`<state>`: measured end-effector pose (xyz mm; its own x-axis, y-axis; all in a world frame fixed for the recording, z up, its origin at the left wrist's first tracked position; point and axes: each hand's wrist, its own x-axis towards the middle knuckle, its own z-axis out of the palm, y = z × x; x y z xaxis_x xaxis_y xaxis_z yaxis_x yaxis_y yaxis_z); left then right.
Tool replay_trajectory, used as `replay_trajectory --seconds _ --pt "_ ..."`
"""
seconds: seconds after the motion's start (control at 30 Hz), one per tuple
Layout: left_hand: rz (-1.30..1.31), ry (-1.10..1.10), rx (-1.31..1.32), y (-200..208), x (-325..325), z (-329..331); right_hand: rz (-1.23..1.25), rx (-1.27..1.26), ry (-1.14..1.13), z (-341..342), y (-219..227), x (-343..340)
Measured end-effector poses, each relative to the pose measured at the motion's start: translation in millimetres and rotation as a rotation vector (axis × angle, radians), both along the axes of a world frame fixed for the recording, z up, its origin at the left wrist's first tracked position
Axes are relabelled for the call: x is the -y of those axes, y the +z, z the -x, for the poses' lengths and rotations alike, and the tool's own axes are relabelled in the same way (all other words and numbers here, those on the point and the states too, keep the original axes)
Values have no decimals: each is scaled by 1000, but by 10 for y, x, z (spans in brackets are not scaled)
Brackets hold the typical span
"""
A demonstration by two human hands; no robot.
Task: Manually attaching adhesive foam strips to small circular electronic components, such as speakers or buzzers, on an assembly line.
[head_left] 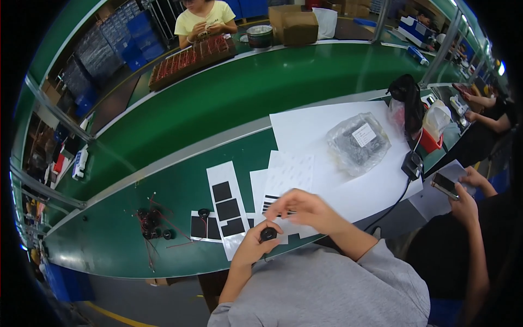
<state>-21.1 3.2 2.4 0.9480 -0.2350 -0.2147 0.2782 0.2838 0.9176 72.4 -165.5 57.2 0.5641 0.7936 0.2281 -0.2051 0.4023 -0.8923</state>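
My left hand (251, 244) is closed around a small round black part (268, 234), which looks like a little speaker, near the table's front edge. Just above it and to the right, my right hand (305, 210) hovers over the white label sheets with its fingers apart and bent; I make out nothing in them. Beneath it lies a white sheet with black strips (269, 204). Left of my hands, a white strip (222, 173) carries several black squares, lying across another such sheet (199, 226). On that lower sheet rests another round black part (204, 212).
A cluster of black round parts with red wires (148, 222) lies on the green table (109, 234) at left. A plastic-wrapped package (358, 143) sits on white paper (294, 128). At right, a person's hands hold a phone (445, 185). Across the belt, another person handles parts by a tray (190, 62).
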Motion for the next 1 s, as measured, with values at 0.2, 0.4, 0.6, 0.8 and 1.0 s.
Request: replay_trajectory --seconds 0.2,0.4,0.6,0.8,1.0 --pt "300 -3 -71 -26 -126 121 -690 381 597 -20 1087 285" --pt "266 -46 -45 -53 -109 110 -796 177 730 118 1195 30" --pt "265 -30 4 -29 -152 195 -772 51 835 194 1141 -150" --pt "358 1 -7 -110 -188 241 -729 45 842 185 1113 -284" --pt "374 15 -31 -119 -213 228 -745 26 819 194 1095 -332"
